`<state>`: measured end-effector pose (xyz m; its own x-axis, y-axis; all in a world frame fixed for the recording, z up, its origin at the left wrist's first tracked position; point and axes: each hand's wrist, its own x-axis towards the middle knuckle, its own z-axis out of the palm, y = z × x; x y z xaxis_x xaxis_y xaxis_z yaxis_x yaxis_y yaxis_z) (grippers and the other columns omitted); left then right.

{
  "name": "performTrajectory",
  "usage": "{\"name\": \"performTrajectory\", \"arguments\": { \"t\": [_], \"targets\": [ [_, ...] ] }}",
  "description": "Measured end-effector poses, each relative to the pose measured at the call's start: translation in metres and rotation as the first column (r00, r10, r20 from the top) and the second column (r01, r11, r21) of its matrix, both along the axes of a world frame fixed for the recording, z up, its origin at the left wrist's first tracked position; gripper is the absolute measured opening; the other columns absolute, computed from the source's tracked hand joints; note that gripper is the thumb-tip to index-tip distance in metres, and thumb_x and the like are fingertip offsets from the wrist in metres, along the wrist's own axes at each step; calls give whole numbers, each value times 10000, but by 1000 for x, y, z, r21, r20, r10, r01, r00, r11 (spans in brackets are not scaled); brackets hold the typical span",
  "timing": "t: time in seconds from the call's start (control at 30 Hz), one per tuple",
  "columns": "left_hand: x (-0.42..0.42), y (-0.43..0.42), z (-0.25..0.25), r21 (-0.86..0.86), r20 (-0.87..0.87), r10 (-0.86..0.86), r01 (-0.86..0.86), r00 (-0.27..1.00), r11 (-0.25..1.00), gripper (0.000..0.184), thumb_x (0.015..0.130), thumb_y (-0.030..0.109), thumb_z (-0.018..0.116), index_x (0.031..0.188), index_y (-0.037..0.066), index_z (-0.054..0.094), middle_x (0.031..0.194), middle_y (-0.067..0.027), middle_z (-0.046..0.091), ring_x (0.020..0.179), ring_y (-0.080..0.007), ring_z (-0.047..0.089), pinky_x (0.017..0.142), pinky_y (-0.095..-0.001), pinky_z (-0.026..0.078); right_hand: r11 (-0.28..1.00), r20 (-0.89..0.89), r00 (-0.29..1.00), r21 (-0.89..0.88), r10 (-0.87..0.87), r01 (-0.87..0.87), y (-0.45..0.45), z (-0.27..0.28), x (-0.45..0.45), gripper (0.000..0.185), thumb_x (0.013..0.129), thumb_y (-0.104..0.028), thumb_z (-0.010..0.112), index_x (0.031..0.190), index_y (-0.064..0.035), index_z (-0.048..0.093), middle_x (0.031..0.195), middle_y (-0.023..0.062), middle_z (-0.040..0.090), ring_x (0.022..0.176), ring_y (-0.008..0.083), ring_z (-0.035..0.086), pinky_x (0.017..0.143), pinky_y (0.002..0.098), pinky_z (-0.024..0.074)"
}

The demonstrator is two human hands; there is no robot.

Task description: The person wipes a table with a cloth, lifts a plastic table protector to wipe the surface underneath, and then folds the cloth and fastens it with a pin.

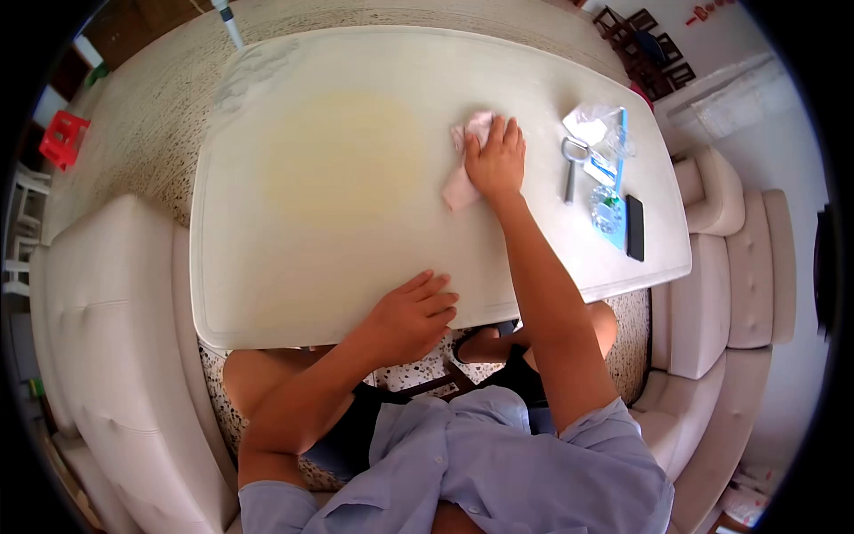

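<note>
A pale pink cloth (pixel 461 187) lies bunched on the white table (pixel 356 258), right of its middle. My right hand (pixel 498 163) presses down on it from above, and folds of cloth show beyond and to the left of my fingers. At the table's near edge rests my left hand (pixel 415 316), its fingers slightly apart and bent, with nothing in it.
Right of the cloth are a grey-handled tool (pixel 571 169), a clear plastic bag (pixel 591 123), a clear glass-like container (pixel 607 212) on a blue item and a black phone-like object (pixel 634 228). Cream sofas flank the table; a red stool (pixel 63 139) stands far left.
</note>
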<state>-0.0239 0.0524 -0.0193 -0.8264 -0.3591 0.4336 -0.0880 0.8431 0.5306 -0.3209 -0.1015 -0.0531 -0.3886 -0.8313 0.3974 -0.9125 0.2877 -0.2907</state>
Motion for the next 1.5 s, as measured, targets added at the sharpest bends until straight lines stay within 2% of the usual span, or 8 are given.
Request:
{"name": "performTrajectory", "arguments": {
  "t": [0.23, 0.47, 0.57, 0.7, 1.0, 1.17, 1.37, 1.5],
  "targets": [
    [-5, -3, -4, 1, -96, -72, 73, 993, 997, 201, 849, 92, 799, 1042, 54, 760, 1207, -75, 726, 1260, -318, 678, 1130, -478, 539, 930, -173, 919, 173, 353, -325, -99, 6, 154, 843, 1068, -647, 446, 1680, -68, 402, 1740, 273, 328, 1615, 463, 289, 1331, 531, 227],
    [-2, 6, -4, 41, -13, -112, 112, 994, 993, 185, 868, 125, 740, 1022, 24, 732, 1201, -94, 721, 1223, -313, 680, 1066, -466, 561, 219, 127, 219, 13, 967, -976, 55, 23, 234, 613, 1007, -398, 722, 1530, -109, 588, 1682, 193, 462, 1575, 422, 400, 1307, 565, 295],
    [-11, 30, -23, 45, -19, -206, 206, 978, 977, 205, 859, 136, 723, 1027, 19, 732, 1258, -106, 719, 1304, -321, 652, 1158, -483, 508, 252, 88, 250, -7, 964, -968, 93, 30, 168, 583, 933, -336, 821, 1449, -116, 662, 1618, 151, 549, 1519, 395, 488, 1237, 544, 410],
    [-19, 45, -25, -73, -29, -282, 279, 959, 957, 254, 830, 149, 723, 1047, 19, 744, 1338, -140, 706, 1439, -342, 569, 1313, -512, 345, 745, -84, 741, 80, 667, -662, 55, 26, 45, 563, 1042, -309, 685, 1522, -33, 583, 1662, 222, 474, 1539, 460, 431, 1282, 524, 354],
    [5, 11, -2, -26, 145, -94, 99, 985, 995, 180, 866, 194, 712, 957, 43, 747, 1067, -72, 751, 1180, -274, 689, 1049, -413, 540, 986, -55, 989, 97, 138, -133, -214, -23, 43, 763, 1069, -576, 487, 1633, -63, 458, 1724, 194, 402, 1644, 348, 268, 1363, 464, 155],
    [18, -4, 8, 25, 234, -102, 99, 967, 995, 117, 860, 230, 721, 843, 114, 737, 930, -94, 746, 902, -266, 741, 752, -396, 591, 802, 5, 802, 5, 597, -597, -257, -3, 261, 692, 1061, -546, 574, 1562, -69, 562, 1689, 172, 457, 1584, 350, 372, 1316, 423, 306],
    [-2, 11, -10, 192, 124, 6, -30, 992, 981, 205, 703, 264, 700, 666, 68, 744, 734, -135, 713, 763, -306, 726, 669, -451, 552, 492, -48, 492, -13, 869, -871, -163, -6, 385, 585, 1029, -433, 633, 1540, -150, 613, 1660, 127, 516, 1551, 436, 418, 1305, 480, 327],
    [0, 17, -16, 169, -3, -92, 91, 996, 981, 209, 808, 231, 690, 745, 39, 745, 798, -153, 732, 815, -326, 734, 751, -471, 566, 238, -19, 239, -39, 971, -971, -47, 10, 395, 565, 963, -360, 733, 1486, -160, 652, 1630, 107, 536, 1530, 435, 444, 1273, 505, 376]
  ]
}}
